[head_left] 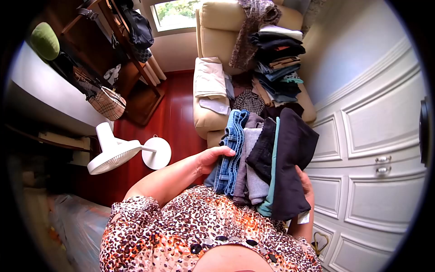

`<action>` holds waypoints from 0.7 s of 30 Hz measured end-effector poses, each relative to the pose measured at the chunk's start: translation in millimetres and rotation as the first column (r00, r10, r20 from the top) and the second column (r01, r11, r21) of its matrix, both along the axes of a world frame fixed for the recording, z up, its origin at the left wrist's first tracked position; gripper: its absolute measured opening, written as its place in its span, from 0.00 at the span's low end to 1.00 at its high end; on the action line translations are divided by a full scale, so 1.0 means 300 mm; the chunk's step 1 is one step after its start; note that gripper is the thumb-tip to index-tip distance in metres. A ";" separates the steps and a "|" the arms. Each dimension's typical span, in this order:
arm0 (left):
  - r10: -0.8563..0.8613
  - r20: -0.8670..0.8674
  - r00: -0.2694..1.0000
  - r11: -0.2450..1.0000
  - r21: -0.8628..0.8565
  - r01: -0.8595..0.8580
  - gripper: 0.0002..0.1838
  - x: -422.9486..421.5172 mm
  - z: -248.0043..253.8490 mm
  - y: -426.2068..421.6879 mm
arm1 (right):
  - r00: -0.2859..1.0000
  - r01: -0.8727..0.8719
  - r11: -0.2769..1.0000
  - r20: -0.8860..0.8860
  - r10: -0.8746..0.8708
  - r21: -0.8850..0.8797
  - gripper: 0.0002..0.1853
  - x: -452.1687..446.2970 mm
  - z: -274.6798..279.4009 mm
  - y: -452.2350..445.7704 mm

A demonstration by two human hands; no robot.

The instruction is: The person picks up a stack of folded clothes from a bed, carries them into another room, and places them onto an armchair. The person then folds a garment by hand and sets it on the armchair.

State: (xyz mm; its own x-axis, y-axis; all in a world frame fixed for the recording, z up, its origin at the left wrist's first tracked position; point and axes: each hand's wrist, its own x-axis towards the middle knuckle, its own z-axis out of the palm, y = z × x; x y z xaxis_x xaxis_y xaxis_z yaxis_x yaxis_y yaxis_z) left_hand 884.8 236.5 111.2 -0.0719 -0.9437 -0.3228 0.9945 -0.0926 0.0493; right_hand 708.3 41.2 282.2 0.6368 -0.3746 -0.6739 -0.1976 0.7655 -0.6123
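Note:
Between my two hands, a stack of folded clothes is held on edge against my torso. My left hand (214, 158) grips its left side, thumb over the folded blue jeans (233, 152). Supporting the opposite side is my right hand (305, 181), its fingers partly hidden behind a black garment (292, 158). Grey garments (253, 167), a dark textured piece (264, 152) and a teal edge (274, 172) show in the middle. A white tag (303, 218) sticks out at the lower right.
Ahead stands a cream armchair (215, 36) bearing a tall clothes pile (277, 63), white folded items (210, 81) and a patterned garment (247, 31). A white fan (115, 154) is on the red floor at left. White panelled cabinet doors (380, 158) line the right; a wooden rack (136, 90) holds bags.

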 end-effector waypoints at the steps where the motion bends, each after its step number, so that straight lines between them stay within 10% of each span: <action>1: -0.004 -0.008 1.000 1.000 -0.005 0.004 0.28 0.003 0.005 0.002 | 1.000 -0.019 0.999 0.001 0.019 0.042 0.14 0.002 0.002 -0.011; 3: -0.005 -0.024 1.000 1.000 -0.022 0.005 0.28 -0.001 0.005 -0.010 | 0.991 -0.101 0.991 0.095 0.092 0.092 0.15 -0.010 -0.007 -0.031; 7: 0.056 -0.090 0.994 0.996 -0.066 -0.062 0.28 -0.041 0.004 -0.012 | 0.964 -0.099 0.926 0.195 0.180 -0.365 0.21 -0.097 -0.058 -0.040; 13: -0.013 -0.141 0.990 0.997 -0.077 0.003 0.26 0.007 -0.033 0.034 | 0.973 -0.088 0.994 0.206 0.101 -0.068 0.18 -0.056 -0.081 0.012; 21: -0.014 -0.207 0.978 0.992 -0.128 -0.012 0.23 0.009 -0.041 0.067 | 0.964 -0.127 0.987 0.220 0.146 -0.097 0.19 0.014 -0.058 0.053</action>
